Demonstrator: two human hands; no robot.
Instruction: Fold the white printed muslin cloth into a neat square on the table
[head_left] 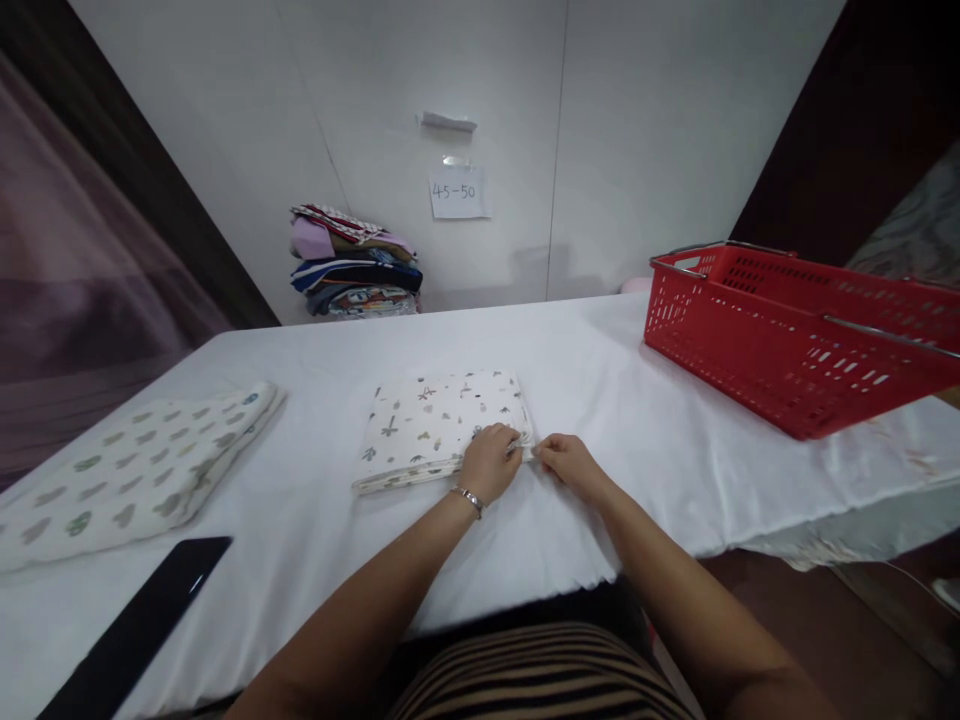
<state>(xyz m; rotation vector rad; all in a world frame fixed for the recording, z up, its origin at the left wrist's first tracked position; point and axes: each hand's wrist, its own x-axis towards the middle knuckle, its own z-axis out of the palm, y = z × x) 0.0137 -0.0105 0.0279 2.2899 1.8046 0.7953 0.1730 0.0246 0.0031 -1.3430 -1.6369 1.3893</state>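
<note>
A folded white cloth [435,415] with small plant-like prints lies flat in the middle of the white-covered table. At its near right corner, my left hand [491,460] has its fingers closed on the cloth's edge; a bracelet circles that wrist. Just to the right, my right hand [571,465] pinches the same corner between thumb and fingers. The layers of the fold show along the near side. My fingers hide the exact corner.
At the left lies another folded white cloth [142,460] with leaf-like prints, and a black flat object [139,625] is nearer me. A red basket [750,350] stands at the right. Behind the table are stacked fabrics [356,270] and a wall sign [459,193] reading 45-50.
</note>
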